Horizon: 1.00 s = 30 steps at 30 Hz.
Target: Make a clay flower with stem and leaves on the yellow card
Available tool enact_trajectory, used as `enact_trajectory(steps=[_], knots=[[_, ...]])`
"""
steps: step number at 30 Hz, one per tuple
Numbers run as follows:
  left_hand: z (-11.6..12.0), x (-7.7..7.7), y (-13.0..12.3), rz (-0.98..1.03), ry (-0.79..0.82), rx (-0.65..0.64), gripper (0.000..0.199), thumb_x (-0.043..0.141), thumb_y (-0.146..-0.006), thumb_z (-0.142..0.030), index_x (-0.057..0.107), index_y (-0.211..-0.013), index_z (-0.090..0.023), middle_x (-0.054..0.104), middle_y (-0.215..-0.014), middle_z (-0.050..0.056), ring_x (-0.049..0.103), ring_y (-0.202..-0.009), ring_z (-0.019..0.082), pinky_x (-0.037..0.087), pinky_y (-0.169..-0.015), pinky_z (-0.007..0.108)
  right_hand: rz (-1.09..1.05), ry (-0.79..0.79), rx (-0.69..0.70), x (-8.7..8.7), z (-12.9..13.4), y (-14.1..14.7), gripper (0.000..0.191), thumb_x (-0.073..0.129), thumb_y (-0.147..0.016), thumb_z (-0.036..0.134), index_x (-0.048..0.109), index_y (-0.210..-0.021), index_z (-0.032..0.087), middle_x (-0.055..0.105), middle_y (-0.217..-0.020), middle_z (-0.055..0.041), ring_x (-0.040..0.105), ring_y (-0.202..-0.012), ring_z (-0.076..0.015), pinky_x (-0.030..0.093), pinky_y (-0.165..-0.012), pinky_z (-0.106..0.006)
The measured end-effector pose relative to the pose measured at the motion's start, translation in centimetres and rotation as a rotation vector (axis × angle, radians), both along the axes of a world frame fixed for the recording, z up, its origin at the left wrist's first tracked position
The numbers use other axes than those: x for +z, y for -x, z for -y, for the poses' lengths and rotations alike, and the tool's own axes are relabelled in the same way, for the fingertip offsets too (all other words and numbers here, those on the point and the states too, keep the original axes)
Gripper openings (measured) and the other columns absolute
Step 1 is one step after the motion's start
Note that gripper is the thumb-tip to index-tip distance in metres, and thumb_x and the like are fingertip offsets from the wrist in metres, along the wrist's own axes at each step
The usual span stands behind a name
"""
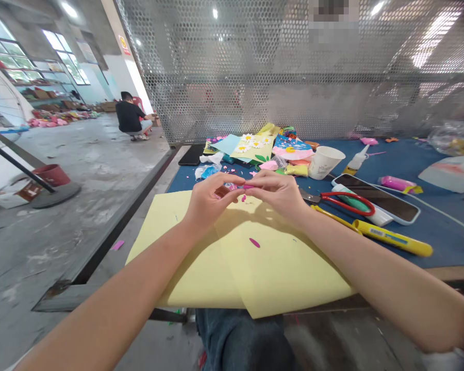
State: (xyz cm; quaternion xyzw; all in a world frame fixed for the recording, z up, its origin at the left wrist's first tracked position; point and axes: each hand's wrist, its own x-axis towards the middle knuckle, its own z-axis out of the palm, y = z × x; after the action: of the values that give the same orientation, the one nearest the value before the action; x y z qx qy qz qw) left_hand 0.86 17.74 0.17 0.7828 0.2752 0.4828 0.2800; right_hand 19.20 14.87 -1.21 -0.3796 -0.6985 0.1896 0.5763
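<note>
My left hand [211, 200] and my right hand [277, 191] meet above the far edge of the yellow paper [204, 273]. Between their fingertips is a small piece of magenta clay [248, 187], mostly covered by the fingers. Something pink and shiny shows within the curl of my left hand; its kind is unclear. Just below the fingertips are small magenta bits [244, 198]. A flat magenta petal shape [254, 242] lies by itself on the paper, nearer to me.
Right of my hands are red-handled scissors [348, 201], a phone [382, 198], a yellow tube [394, 238], a glue bottle [356, 161] and a paper cup [326, 162]. Daisy-decorated cards [253, 147] lie behind. Perforated metal panel [232, 103] closes the back. A person [129, 116] squats far left.
</note>
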Motion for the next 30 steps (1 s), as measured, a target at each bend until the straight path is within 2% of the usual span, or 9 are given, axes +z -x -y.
enact_trajectory(steps=[6,10,12,17,20,22,26,30], knots=[[0.10,0.02,-0.02,-0.015,0.044,0.029,0.021,0.070,-0.082,-0.038,0.072,-0.093,-0.020,0.073,-0.092,0.004,0.066,-0.058,0.010,0.054,-0.055,0.020,0.043,0.037,0.042,0.37,0.21,-0.06,0.015,0.067,-0.083,0.026,0.079,-0.092,0.024,0.070,-0.085,-0.0055,0.063,-0.073,-0.0143,0.049,-0.052,-0.024],[0.14,-0.13,-0.05,-0.016,0.027,0.047,0.022,0.071,-0.082,-0.037,0.073,-0.097,-0.021,0.074,-0.094,0.004,0.067,-0.059,0.011,0.053,-0.054,0.020,0.027,-0.002,0.028,0.16,0.16,-0.11,0.017,0.064,-0.085,0.024,0.078,-0.094,0.025,0.070,-0.087,-0.0050,0.063,-0.073,-0.0134,0.049,-0.050,-0.023],[0.07,-0.27,0.01,-0.016,-0.028,0.055,0.023,0.069,-0.083,-0.039,0.073,-0.097,-0.022,0.075,-0.094,0.003,0.066,-0.059,0.011,0.053,-0.054,0.020,0.035,-0.021,0.017,0.05,0.09,-0.05,0.017,0.064,-0.085,0.024,0.078,-0.093,0.026,0.071,-0.088,-0.0046,0.064,-0.072,-0.0129,0.050,-0.051,-0.023],[-0.21,-0.48,0.25,-0.049,-0.285,0.109,0.018,0.066,-0.086,-0.037,0.074,-0.089,-0.022,0.075,-0.086,0.003,0.068,-0.069,0.013,0.054,-0.061,0.020,0.048,0.002,0.038,-0.10,-0.05,0.30,0.017,0.063,-0.085,0.025,0.078,-0.095,0.024,0.071,-0.089,-0.0052,0.063,-0.069,-0.0122,0.050,-0.048,-0.022],[-0.30,-0.45,0.35,-0.058,-0.316,0.108,0.017,0.066,-0.087,-0.035,0.072,-0.087,-0.020,0.075,-0.086,0.003,0.068,-0.068,0.012,0.053,-0.061,0.019,0.034,0.019,0.007,-0.08,-0.06,0.38,0.024,0.068,-0.083,0.026,0.075,-0.105,0.023,0.071,-0.088,-0.0048,0.061,-0.064,-0.0110,0.049,-0.049,-0.023],[-0.38,-0.44,0.37,-0.054,-0.320,0.106,0.017,0.067,-0.086,-0.035,0.072,-0.087,-0.019,0.075,-0.085,0.003,0.067,-0.066,0.011,0.052,-0.059,0.018,0.018,-0.002,-0.023,-0.05,-0.02,0.34,0.022,0.070,-0.081,0.027,0.075,-0.102,0.023,0.070,-0.087,-0.0044,0.061,-0.065,-0.0112,0.049,-0.050,-0.023],[-0.51,-0.49,0.33,-0.029,-0.325,0.086,0.017,0.070,-0.084,-0.033,0.073,-0.091,-0.018,0.076,-0.086,0.003,0.066,-0.059,0.009,0.052,-0.055,0.017,0.020,-0.084,-0.071,0.00,0.03,0.19,0.009,0.071,-0.081,0.028,0.077,-0.084,0.023,0.068,-0.082,-0.0046,0.062,-0.075,-0.0142,0.047,-0.051,-0.023],[-0.44,-0.46,0.28,-0.020,-0.272,0.067,0.015,0.069,-0.085,-0.031,0.075,-0.091,-0.019,0.077,-0.080,0.002,0.067,-0.056,0.010,0.053,-0.054,0.018,0.008,-0.118,-0.114,0.05,0.03,0.17,0.008,0.072,-0.079,0.027,0.078,-0.084,0.024,0.068,-0.079,-0.0046,0.061,-0.074,-0.0147,0.047,-0.051,-0.025]])
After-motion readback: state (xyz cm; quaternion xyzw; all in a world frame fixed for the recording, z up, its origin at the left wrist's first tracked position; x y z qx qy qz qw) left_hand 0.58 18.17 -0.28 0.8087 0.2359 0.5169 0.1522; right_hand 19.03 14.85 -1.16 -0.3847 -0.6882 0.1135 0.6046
